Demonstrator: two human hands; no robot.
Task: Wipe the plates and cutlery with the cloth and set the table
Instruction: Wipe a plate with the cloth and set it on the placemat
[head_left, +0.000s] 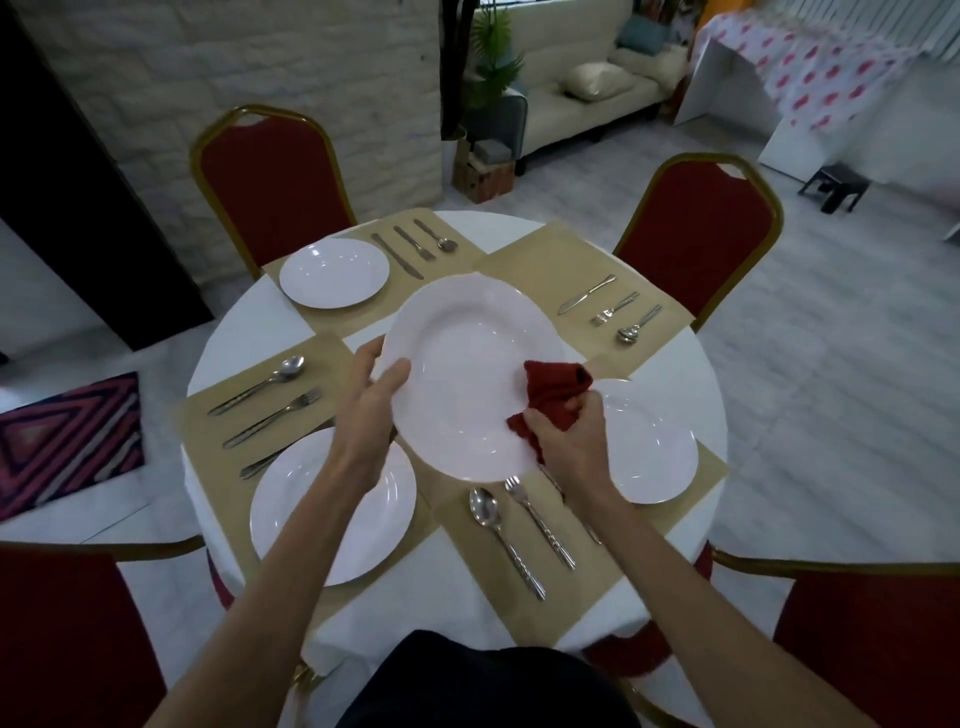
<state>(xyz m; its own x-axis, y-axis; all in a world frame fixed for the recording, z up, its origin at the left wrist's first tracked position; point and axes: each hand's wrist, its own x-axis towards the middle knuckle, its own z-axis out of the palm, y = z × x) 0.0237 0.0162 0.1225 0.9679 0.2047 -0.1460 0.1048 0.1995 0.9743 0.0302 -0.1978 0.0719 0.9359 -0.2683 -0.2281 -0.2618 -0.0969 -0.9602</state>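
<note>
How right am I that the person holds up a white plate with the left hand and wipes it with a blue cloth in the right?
One thing is off: the cloth is dark red, not blue, as the head view shows. The rest stands: the left hand holds up the white plate, and the right hand presses the cloth on it.

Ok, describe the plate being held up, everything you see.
The held plate is white, round, glossy, ceramic-looking, with a wide rim and shallow well. It is raised over the table, face toward the camera. The left hand grips its left edge, thumb on the rim; the right hand holds a red cloth against its right side.
</note>
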